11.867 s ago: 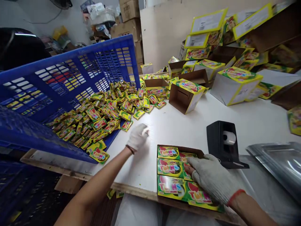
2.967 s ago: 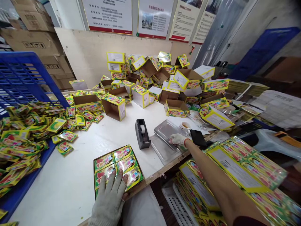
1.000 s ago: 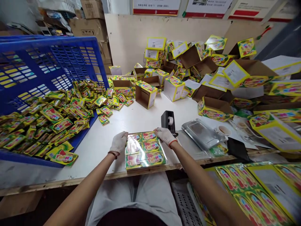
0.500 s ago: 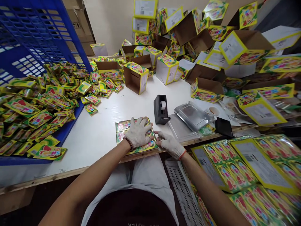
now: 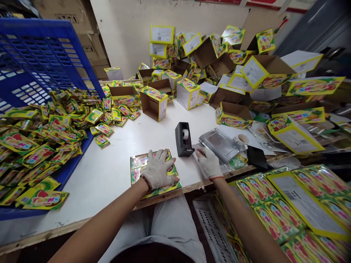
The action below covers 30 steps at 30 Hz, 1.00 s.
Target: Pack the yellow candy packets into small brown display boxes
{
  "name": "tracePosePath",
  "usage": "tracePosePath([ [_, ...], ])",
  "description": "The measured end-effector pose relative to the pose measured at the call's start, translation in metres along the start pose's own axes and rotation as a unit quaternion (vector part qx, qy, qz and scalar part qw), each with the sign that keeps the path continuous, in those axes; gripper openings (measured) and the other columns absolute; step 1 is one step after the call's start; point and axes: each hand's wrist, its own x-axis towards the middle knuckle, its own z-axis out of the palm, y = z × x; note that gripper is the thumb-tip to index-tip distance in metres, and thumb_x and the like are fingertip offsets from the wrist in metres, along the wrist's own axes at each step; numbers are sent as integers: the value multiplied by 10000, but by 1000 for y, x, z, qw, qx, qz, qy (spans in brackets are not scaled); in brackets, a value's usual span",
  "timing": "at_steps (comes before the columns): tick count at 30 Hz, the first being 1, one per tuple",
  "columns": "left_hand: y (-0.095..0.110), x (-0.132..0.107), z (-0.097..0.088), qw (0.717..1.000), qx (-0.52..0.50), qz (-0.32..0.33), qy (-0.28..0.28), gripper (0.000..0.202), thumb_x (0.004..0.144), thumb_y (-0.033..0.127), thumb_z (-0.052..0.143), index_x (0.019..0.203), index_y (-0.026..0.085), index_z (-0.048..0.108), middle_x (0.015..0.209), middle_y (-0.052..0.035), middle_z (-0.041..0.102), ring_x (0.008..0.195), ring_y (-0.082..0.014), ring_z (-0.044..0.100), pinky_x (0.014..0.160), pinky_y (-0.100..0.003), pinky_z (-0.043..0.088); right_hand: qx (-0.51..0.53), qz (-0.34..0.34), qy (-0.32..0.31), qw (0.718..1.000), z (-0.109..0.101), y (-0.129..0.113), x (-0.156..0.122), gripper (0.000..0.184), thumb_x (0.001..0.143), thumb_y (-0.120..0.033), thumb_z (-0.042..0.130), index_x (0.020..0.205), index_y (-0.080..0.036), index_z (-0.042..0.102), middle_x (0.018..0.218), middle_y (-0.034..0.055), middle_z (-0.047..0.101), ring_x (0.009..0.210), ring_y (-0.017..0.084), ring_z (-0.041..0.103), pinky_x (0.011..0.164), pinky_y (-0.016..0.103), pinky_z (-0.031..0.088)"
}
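My left hand [image 5: 157, 170], in a fingerless-tipped white knit glove, lies flat with fingers spread on a block of yellow-green candy packs [image 5: 135, 162] by the table's front edge. My right hand [image 5: 210, 162], gloved alike, is over the left edge of some clear plastic sheets [image 5: 197, 168], its fingers curled. What its fingertips hold, if anything, cannot be made out. A black tape dispenser [image 5: 183, 140] with a white roll core stands between the hands, just left of my right fingertips. A clear plastic tray [image 5: 221, 144] lies behind my right hand.
At left, a blue crate [image 5: 82, 54] spills loose candy packs [image 5: 44, 140]. Several open display boxes [image 5: 153, 104] are heaped along the back and right. A cup [image 5: 242, 139] and a black flat object [image 5: 256, 157] stand at right, above stacked packed boxes [image 5: 274, 204].
My right hand has left the block's right edge and moved right onto the plastic sheets. My left hand stays on the block. The view has tilted up a little.
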Motion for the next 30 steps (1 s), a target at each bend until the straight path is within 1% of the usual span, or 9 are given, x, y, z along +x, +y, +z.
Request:
tracePosePath([
  [2,1,0,-2,1000,4,-2,-5,760,793,741,568,1407,294,556,1538,-190,408,1380,-438,356,1085,-745,184,-49,-23,37,998,-1,-12,28,252,883,-360,529,842,-173,692,910,105,687,931,216,625,805,298,461],
  [6,3,-1,-5,1000,5,-9,-19,767,785,744,582,1410,300,555,1543,-197,405,1389,-435,358,1083,-746,191,-43,-31,2,999,11,-31,50,219,829,-299,593,648,-187,646,777,72,684,816,180,619,743,258,448],
  [11,1,-1,-2,1000,4,-4,-1,778,787,743,581,1415,285,551,1537,-210,407,1388,-432,361,1086,-743,189,-22,-25,52,998,13,-28,23,203,809,-358,586,749,-187,678,1059,90,689,953,200,609,812,265,454],
  [16,1,0,-2,1000,0,1,-8,763,799,720,581,1419,276,547,1540,-221,400,1387,-432,361,1077,-749,193,45,44,19,998,20,-6,-8,283,799,-476,547,782,-210,641,783,49,658,759,198,574,680,280,446],
  [21,1,0,-3,1000,-7,-5,-10,745,799,708,594,1408,280,559,1541,-204,407,1389,-441,354,1084,-752,179,77,76,-13,994,46,15,-12,234,792,-428,476,663,-233,489,659,27,571,657,174,524,621,276,433],
  [24,1,0,-1,1000,-7,-1,-3,760,803,720,582,1417,273,549,1545,-210,398,1388,-444,353,1082,-754,182,93,73,-67,991,41,19,-15,269,759,-458,503,618,-242,426,593,5,506,610,166,510,597,279,434],
  [26,0,-1,1,1000,-1,3,-2,780,801,740,570,1427,276,538,1552,-215,386,1392,-439,350,1083,-754,179,120,44,-138,982,29,14,-17,311,731,-506,553,623,-237,442,581,-10,497,592,154,503,599,279,440],
  [28,0,-1,3,1000,4,3,0,805,790,760,566,1435,278,529,1557,-220,376,1396,-438,346,1084,-756,170,158,-24,-249,955,17,3,-16,363,710,-553,616,649,-226,471,600,-18,514,597,139,493,617,278,439],
  [30,0,0,3,1000,4,0,5,830,780,773,566,1439,270,525,1556,-225,374,1395,-443,344,1085,-757,164,174,-92,-364,910,10,-11,-9,399,718,-569,652,655,-214,480,614,-23,526,603,129,487,627,274,424],
])
